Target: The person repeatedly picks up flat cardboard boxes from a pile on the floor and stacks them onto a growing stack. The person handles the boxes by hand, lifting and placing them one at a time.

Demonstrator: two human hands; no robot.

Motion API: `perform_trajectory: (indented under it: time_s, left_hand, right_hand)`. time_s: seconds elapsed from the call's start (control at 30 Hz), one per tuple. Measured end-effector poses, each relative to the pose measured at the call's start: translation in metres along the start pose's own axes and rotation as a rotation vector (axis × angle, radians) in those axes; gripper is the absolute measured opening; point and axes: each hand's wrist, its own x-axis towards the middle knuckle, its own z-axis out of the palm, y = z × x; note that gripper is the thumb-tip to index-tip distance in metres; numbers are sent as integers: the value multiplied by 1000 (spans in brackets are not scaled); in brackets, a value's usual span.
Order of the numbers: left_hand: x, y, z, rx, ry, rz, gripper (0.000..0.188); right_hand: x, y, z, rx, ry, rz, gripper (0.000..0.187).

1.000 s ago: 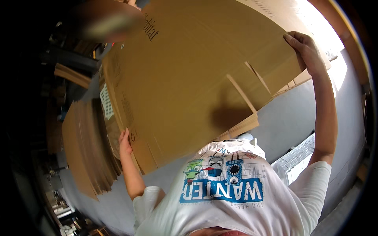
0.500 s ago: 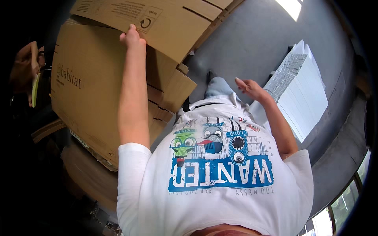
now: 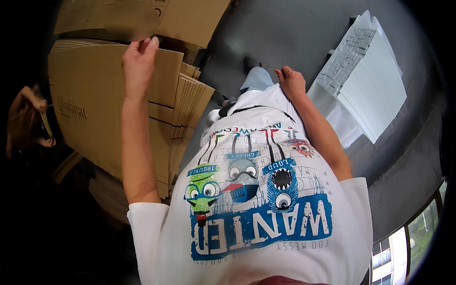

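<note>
My left hand (image 3: 139, 66) is reached out at the far left, its fingers closed at the top edge of a brown cardboard sheet (image 3: 90, 90). That sheet lies foremost on a stack of flattened cartons (image 3: 192, 95), whose edges show at its right. Beyond my fingertips lies another flat carton (image 3: 194, 21), partly hidden by a blurred patch. My right hand (image 3: 292, 81) hangs beside my leg, near the white cloth at my waist. Its fingers are loosely bent and a little apart, with nothing seen in them.
On the grey floor (image 3: 266, 28) at the right lies a stack of white sheets (image 3: 365, 85) with a grey block-patterned side. Another person (image 3: 23, 114) at the far left holds a yellowish strip (image 3: 46, 123). Windows (image 3: 389, 256) show at the lower right.
My left hand has moved left, off the upper carton to the edge of the lower sheet. The cartons appear shifted up and left. My right hand has come nearer to my leg.
</note>
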Motion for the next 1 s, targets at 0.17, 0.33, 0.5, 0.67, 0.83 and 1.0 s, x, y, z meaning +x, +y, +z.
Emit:
perform_trajectory:
  time_s: [0.17,0.33,0.5,0.67,0.83,1.0]
  left_hand:
    - [-145,-65,41,194,-777,-293,44]
    - [-196,-143,55,-359,-777,-635,28]
    - [-208,-155,56,-381,-525,-295,22]
    - [-204,-169,83,-524,-395,-166,36]
    - [-233,-229,83,-346,-224,-466,67]
    - [-265,-232,41,-242,-312,-489,61]
  right_hand:
    - [32,-39,-5,-44,-91,-60,33]
    - [23,-78,-30,-64,-621,-93,64]
    - [-21,-116,-23,-53,-1204,-97,75]
    - [-21,-111,19,-187,-596,-431,30]
    - [-24,-112,39,-181,-463,-539,28]
    - [-22,-121,19,8,-712,-553,32]
